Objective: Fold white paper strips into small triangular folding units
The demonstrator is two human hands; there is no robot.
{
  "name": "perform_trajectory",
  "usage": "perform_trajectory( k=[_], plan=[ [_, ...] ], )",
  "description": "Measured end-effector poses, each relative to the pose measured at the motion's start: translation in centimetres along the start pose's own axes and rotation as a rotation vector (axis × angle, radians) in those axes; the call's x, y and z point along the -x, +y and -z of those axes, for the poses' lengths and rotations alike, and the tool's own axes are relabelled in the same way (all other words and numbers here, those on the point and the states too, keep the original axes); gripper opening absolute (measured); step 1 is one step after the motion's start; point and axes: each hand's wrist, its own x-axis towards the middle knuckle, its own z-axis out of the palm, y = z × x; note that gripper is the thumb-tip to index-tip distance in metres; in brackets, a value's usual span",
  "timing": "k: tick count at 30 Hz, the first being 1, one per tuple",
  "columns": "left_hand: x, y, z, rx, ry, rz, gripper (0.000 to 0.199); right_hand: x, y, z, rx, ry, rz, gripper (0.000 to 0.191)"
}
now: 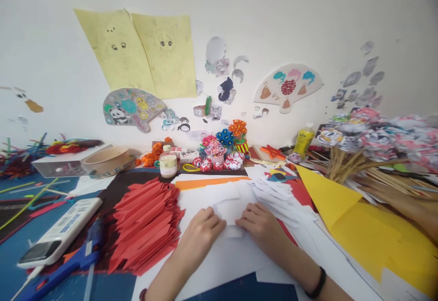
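Observation:
Between my two hands is a small white paper piece [230, 212], held at its left and right edges. My left hand [201, 228] has its fingers curled at the left edge. On the opposite edge my right hand [260, 223] pinches, wearing a dark band at the wrist. Larger white sheets [219, 269] lie beneath both hands. Just behind the held piece is another white strip [222, 192]. A pile of folded red paper pieces [147, 223] lies left of my left hand, and white paper pieces [277, 198] are heaped beyond my right hand.
Yellow paper [369, 232] covers the right side. At left lie a blue glue gun [77, 257] and a white power strip [61, 230]. A glass jar [168, 161], a yellow bottle [304, 140], craft flowers [226, 139] and paper flowers on sticks [352, 132] stand at the back.

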Motion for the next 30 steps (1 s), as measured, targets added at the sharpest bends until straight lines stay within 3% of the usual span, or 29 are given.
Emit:
perform_trajectory(
  k=[8,19,25,30],
  plan=[
    [-0.1,0.3,-0.2,-0.162,-0.045,-0.077,0.024,-0.4,-0.6,0.7,0.153,-0.025,0.105,0.025],
    [-0.2,0.5,-0.5,-0.24,-0.065,-0.096,0.022,-0.3,-1.3,-0.1,0.241,0.015,0.26,0.03],
    [0.0,0.8,-0.5,-0.322,-0.117,-0.099,0.013,-0.4,-1.5,0.0,0.243,-0.007,0.203,0.025],
    [0.0,0.8,-0.2,-0.279,-0.125,-0.032,0.007,-0.2,-1.5,0.8,0.226,-0.096,0.065,0.014]
  ],
)
